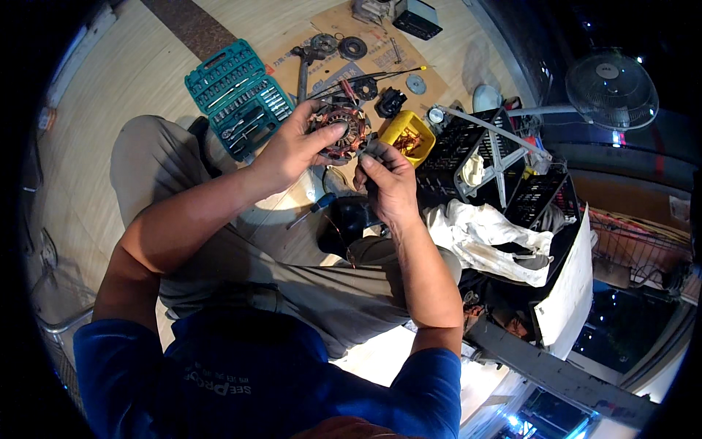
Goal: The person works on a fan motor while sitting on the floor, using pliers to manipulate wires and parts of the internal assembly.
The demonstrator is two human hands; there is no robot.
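On my remote feed, left hand [296,146] grips a copper-wound stator [354,132] beside the yellow tub [395,130], right hand [393,183] curls at its edge (can't tell if pinching), pale lettering [223,383] on the blue T-shirt [292,366].

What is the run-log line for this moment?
left grip: holds round copper-wound metal ring; right grip: at ring's lower-right edge; near: yellow plastic tub, open teal case

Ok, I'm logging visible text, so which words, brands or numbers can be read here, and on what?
I won't copy any wording, but print shows here:
Blue shirt: pale chest lettering, partly legible.
Brown cardboard: printed characters, partly covered by parts.
Fan hub: a marking, too small to read.
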